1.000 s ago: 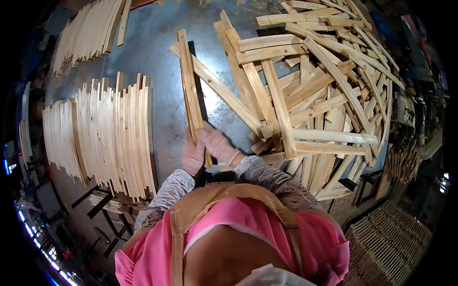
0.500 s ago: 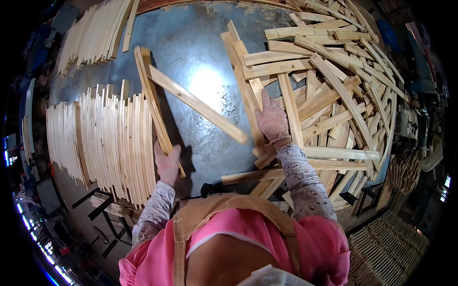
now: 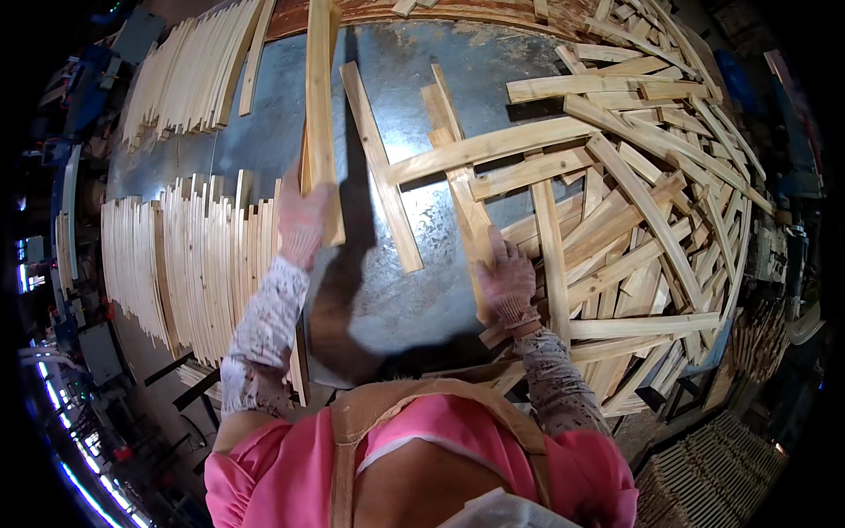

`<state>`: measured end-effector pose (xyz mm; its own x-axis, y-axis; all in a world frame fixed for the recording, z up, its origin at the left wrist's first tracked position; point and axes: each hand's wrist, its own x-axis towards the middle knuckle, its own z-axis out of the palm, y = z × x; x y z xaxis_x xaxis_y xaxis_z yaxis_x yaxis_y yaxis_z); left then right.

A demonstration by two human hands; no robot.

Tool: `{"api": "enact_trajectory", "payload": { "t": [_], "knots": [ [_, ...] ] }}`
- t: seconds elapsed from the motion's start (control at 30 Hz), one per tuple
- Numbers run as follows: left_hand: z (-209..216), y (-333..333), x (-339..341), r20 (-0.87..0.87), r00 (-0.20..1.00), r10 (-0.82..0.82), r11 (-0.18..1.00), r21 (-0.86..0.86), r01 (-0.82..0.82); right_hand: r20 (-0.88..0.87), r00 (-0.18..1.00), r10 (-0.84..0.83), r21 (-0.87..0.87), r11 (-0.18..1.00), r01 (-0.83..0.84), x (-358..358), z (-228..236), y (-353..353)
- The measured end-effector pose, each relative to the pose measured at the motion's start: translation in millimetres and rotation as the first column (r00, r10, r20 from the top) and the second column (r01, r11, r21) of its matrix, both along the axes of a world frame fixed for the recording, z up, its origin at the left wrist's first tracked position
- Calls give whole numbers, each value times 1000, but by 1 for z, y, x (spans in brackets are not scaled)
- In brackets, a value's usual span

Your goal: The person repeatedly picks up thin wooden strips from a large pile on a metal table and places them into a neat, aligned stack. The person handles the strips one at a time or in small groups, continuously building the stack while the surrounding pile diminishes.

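Note:
My left hand [image 3: 304,207], in a pale pink glove, is closed around wooden slats [image 3: 320,97] raised above the table, their far ends pointing away from me. At least two seem stacked in the grip; the exact number is hidden. My gloved right hand [image 3: 508,280] grips the near part of a flat wooden slat [image 3: 466,198] at the left edge of a jumbled slat pile [image 3: 616,229]. A curved slat [image 3: 493,148] lies across that slat. Between my hands, a single loose slat [image 3: 383,167] rests on the metal tabletop [image 3: 387,304].
Left of my left hand lies a row of slats side by side [image 3: 198,264]. A second row [image 3: 189,75] is farther off at the far left. Brown boarding [image 3: 370,19] runs along the far edge. Slatted bundles [image 3: 704,466] stand below the table at the near right.
My left hand has moved away from me, raising its slats. The loose slat has swung more lengthwise. My right hand has drawn its slat nearer, and the curved slat has shifted left.

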<state>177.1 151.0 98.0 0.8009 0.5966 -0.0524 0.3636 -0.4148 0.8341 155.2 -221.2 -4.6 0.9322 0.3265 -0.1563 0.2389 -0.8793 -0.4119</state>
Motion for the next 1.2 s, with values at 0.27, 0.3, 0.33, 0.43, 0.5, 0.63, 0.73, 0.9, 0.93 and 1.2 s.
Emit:
{"api": "enact_trajectory", "payload": {
  "t": [0.27,0.3,0.33,0.43,0.5,0.63,0.73,0.9,0.93,1.2],
  "knots": [
    [49,-1,235,156,898,-411,873,350,339,36,999,-23,-17,1000,24,0,0,3],
    [29,-18,239,75,876,-476,833,359,422,50,998,-35,-31,999,37,-3,-2,3],
    [-5,-25,233,-50,841,-539,738,453,500,49,999,-20,-18,1000,21,-5,-1,4],
    [-31,-77,239,-654,586,-478,367,457,810,59,998,-10,7,1000,10,-7,-3,-1],
    [-69,-74,253,-653,520,-550,12,617,787,87,996,27,50,998,-32,-15,2,-1],
    [-81,-97,286,-833,280,-477,-303,455,837,-153,988,-31,49,998,39,-27,24,-1],
    [-66,-81,298,-929,216,-302,-144,269,952,-242,961,-132,174,969,177,-21,45,-4],
    [29,48,245,-768,470,-436,-328,621,712,-7,963,-268,309,916,257,-23,15,-37],
    [51,97,229,-663,591,-460,-326,745,582,46,962,-267,324,915,239,-22,9,-40],
    [168,225,51,-712,695,98,247,694,677,-514,841,-170,628,594,503,-5,65,-16]
  ]
}}
